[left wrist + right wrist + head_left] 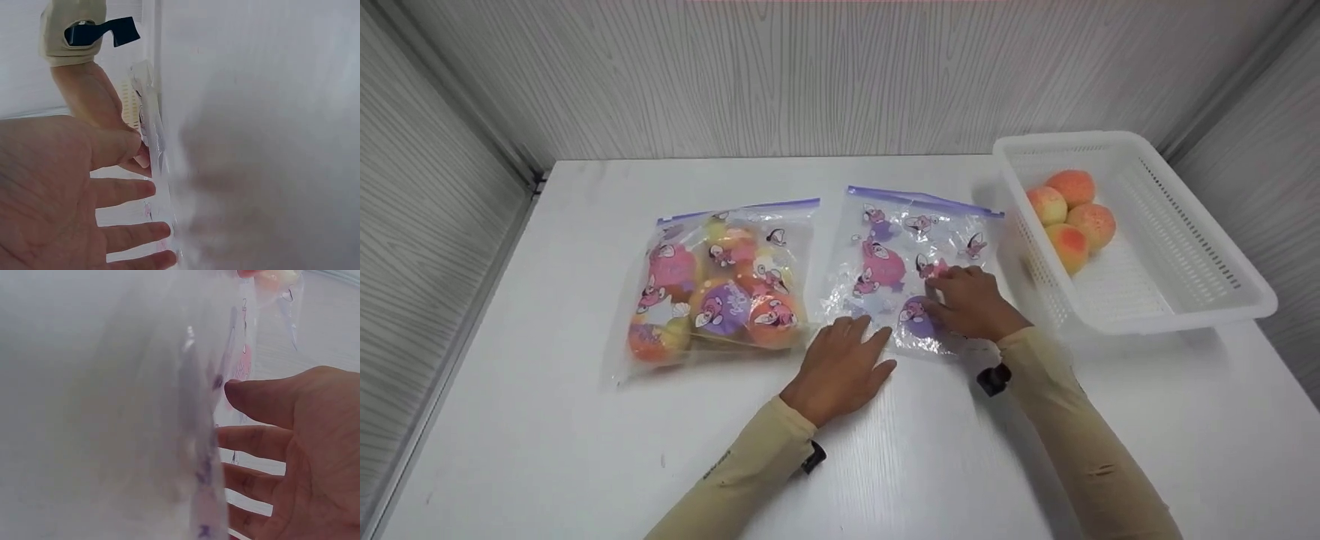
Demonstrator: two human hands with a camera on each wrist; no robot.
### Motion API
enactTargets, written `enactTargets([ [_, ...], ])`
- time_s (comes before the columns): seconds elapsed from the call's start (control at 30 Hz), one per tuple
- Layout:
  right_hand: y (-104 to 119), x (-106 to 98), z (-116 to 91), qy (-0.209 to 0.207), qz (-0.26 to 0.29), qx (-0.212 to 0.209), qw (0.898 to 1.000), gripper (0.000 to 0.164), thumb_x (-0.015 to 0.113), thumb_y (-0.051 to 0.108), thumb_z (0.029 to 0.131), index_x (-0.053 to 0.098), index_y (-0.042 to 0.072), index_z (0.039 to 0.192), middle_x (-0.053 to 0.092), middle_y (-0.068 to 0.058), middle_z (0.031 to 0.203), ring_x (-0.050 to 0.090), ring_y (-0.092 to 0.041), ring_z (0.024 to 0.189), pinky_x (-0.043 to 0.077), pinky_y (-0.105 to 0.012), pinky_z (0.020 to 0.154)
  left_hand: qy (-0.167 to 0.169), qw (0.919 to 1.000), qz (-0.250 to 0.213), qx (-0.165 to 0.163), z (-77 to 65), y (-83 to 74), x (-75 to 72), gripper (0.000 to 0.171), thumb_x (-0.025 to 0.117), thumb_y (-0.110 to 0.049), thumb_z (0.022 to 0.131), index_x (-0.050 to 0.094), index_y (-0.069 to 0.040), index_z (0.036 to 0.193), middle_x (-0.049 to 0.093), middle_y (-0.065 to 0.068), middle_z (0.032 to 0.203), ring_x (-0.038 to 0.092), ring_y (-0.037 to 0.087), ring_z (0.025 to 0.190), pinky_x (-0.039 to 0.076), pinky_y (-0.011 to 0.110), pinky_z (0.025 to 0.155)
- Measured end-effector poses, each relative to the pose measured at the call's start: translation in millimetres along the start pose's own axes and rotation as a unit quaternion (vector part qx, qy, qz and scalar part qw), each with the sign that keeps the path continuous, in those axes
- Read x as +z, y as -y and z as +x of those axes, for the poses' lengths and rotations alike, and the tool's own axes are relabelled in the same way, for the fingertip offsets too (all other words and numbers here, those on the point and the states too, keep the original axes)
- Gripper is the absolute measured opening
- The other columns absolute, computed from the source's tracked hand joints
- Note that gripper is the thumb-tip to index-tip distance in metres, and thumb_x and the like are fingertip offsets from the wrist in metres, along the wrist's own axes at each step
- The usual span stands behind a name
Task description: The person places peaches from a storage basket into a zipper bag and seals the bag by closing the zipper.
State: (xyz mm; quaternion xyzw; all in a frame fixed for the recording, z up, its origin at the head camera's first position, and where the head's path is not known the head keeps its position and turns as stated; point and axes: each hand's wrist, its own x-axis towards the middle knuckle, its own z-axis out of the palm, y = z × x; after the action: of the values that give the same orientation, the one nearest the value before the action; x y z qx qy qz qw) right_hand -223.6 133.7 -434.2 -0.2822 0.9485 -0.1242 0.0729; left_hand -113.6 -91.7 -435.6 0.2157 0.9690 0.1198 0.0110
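Observation:
A flat clear zip bag (877,270) with pink and purple cartoon prints lies on the table, its purple zip strip at the far side. My left hand (840,367) is at the bag's near left edge, fingers spread and fingertips right at the plastic. In the left wrist view the fingers (132,236) are straight and hold nothing. My right hand (975,304) rests on the right part of the bag, and in the right wrist view its fingers (253,441) reach to the plastic. Left of it lies a second zip bag (720,285), filled with peach-like fruit.
A white plastic basket (1192,324) with perforated sides stands at the right, near the flat bag. Several peaches (1091,225) lie in its left part. Pale wood-grain panels (810,82) enclose the white table (555,442) at the back and sides.

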Motion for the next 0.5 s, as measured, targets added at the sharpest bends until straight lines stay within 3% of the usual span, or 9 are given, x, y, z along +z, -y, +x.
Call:
enactTargets([
  [0.13, 2.8, 0.6, -3.2, 0.004, 0.001, 0.008, 1.000, 0.027, 0.058, 0.028, 0.102, 0.066, 0.004, 0.112, 0.062, -0.024, 0.130, 0.044, -0.050, 0.129, 0.032, -0.069, 0.106, 0.029, 0.9993, -0.005, -0.025, 1.5, -0.1, 0.5, 0.047, 0.052, -0.043, 0.104, 0.062, -0.010, 0.136, 0.054, 0.018, 0.144, 0.048, 0.036, 0.134, 0.041, 0.050, 0.110],
  [0.33, 1.1, 3.8, -7.3, -0.015, -0.002, -0.016, 1.000, 0.028, 0.059, 0.026, 0.102, 0.068, 0.004, 0.117, 0.066, -0.020, 0.124, 0.051, -0.040, 0.127, 0.021, -0.063, 0.118, 0.029, 0.9980, -0.013, -0.055, 3.1, -3.2, 0.1, 0.047, 0.052, -0.042, 0.105, 0.065, -0.002, 0.129, 0.054, 0.022, 0.144, 0.047, 0.039, 0.136, 0.039, 0.054, 0.113],
  [0.5, 3.6, 3.8, -12.8, 0.003, 0.015, -0.011, 1.000, 0.030, 0.057, 0.025, 0.102, 0.067, 0.008, 0.125, 0.063, -0.020, 0.123, 0.051, -0.039, 0.123, 0.025, -0.063, 0.114, 0.024, 0.9975, -0.019, -0.064, 4.9, -9.1, -1.1, 0.051, 0.051, -0.038, 0.106, 0.058, 0.002, 0.136, 0.048, 0.026, 0.149, 0.042, 0.042, 0.140, 0.037, 0.051, 0.116],
])
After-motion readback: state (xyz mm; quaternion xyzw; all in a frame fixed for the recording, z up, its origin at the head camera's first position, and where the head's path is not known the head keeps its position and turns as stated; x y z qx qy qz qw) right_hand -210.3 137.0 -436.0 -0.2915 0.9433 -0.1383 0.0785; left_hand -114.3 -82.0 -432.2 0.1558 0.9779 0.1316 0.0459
